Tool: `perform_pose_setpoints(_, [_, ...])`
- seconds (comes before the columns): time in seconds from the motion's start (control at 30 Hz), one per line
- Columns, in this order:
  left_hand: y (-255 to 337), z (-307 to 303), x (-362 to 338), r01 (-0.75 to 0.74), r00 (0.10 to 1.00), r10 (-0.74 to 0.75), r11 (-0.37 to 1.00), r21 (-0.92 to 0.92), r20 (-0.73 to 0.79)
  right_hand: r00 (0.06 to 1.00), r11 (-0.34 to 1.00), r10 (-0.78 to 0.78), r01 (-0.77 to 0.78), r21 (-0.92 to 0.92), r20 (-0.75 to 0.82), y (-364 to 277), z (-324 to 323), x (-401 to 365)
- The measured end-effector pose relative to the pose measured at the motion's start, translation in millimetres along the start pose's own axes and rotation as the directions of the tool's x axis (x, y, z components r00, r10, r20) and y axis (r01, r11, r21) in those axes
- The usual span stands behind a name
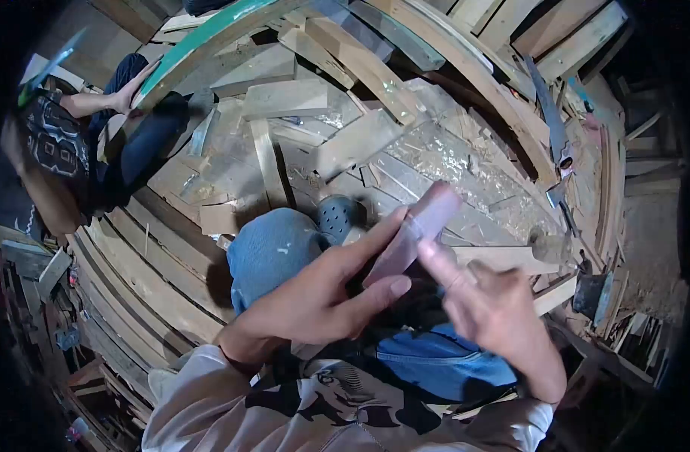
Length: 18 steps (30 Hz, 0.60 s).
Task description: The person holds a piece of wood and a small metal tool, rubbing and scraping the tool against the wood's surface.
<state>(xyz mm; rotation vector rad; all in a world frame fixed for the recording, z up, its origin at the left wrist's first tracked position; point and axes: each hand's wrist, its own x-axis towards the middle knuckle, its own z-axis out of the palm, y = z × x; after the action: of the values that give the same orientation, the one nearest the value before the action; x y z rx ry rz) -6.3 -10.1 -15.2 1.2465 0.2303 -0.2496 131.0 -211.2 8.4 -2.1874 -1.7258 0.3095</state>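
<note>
My left hand (322,297) is closed around a flat, pinkish-grey block (434,211), with the thumb along its near side and the fingers behind it. The block is tilted up over my lap, its far end slightly blurred; I cannot tell what kind of piece it is. Beside it, my right hand (491,301) has its index finger stretched out, the fingertip right at the block's face. The other right fingers are bent, with nothing seen in them. Below both hands are my knees in blue jeans (277,252) and a dark perforated clog (341,217).
Another person (66,151) sits at the left with a hand on a green-painted curved board (202,45). Wood offcuts (288,98) and shavings litter the floor ahead. A handsaw (548,113) leans at the right. Long planks (145,271) lie at the left.
</note>
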Motion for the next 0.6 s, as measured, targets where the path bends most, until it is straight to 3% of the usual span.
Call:
perform_pose_setpoints(0.03, [-9.1,-2.1,0.3,-0.109,0.994,0.109,0.993,0.042,0.008,0.998,0.999,-0.040,0.041,-0.009,0.042,-2.8,-4.1,4.5])
perform_pose_setpoints(0.07, [-10.3,-1.6,1.8,-0.104,0.995,0.104,0.994,0.041,0.007,0.993,0.997,-0.074,0.075,-0.009,0.091,-5.6,-6.2,5.1])
perform_pose_setpoints(0.13, [-12.2,-0.2,5.8,-0.162,0.983,0.173,0.975,0.150,-0.067,0.990,0.990,0.134,-0.136,-0.048,-0.038,7.5,-3.6,7.2])
perform_pose_setpoints(0.17, [-7.5,-4.1,2.7,-0.086,0.996,0.088,0.992,0.090,-0.024,0.997,0.995,0.083,-0.083,-0.046,0.002,-1.2,-1.6,4.8])
perform_pose_setpoints(0.23, [-2.1,-4.8,2.1,-0.079,0.996,0.083,0.992,0.098,-0.038,0.996,0.997,-0.062,0.060,0.042,0.056,-9.4,1.6,6.1])
perform_pose_setpoints(0.3, [-1.1,-2.5,-0.4,-0.038,0.998,0.041,0.995,0.089,-0.038,1.000,0.999,0.021,-0.021,-0.042,-0.006,5.2,-3.3,14.0])
perform_pose_setpoints(0.33, [6.9,-2.5,0.7,0.048,0.999,-0.048,0.999,-0.026,-0.019,0.993,0.988,0.096,-0.104,-0.119,-0.064,8.8,-4.7,14.3])
perform_pose_setpoints(0.37, [5.9,-1.4,-0.8,0.049,0.999,-0.049,0.998,-0.030,-0.020,0.991,0.989,0.131,-0.131,-0.067,-0.002,0.9,4.9,4.3])
perform_pose_setpoints(0.4, [6.8,-3.6,0.6,0.006,1.000,-0.006,1.000,0.007,-0.025,1.000,1.000,-0.015,0.015,0.014,0.016,-8.3,4.4,5.5])
perform_pose_setpoints(0.47, [2.1,-5.4,-0.5,-0.050,0.998,0.052,0.996,0.070,-0.022,0.994,0.997,-0.067,0.070,-0.028,0.082,-8.6,1.1,8.2])
perform_pose_setpoints(0.53, [-10.1,-5.9,-0.5,-0.084,0.996,0.086,0.994,0.064,-0.036,0.989,0.984,0.143,-0.140,-0.113,0.021,-3.9,-6.0,14.1])
perform_pose_setpoints(0.57, [-12.7,-7.1,-4.3,-0.110,0.994,0.111,0.992,0.068,-0.007,1.000,0.998,0.000,0.000,-0.065,0.003,-0.6,13.8,0.3])
perform_pose_setpoints(0.6, [-10.7,-10.4,-5.7,-0.148,0.989,0.147,0.985,0.085,0.021,0.988,1.000,-0.021,0.023,-0.012,0.152,-19.4,2.8,5.8])
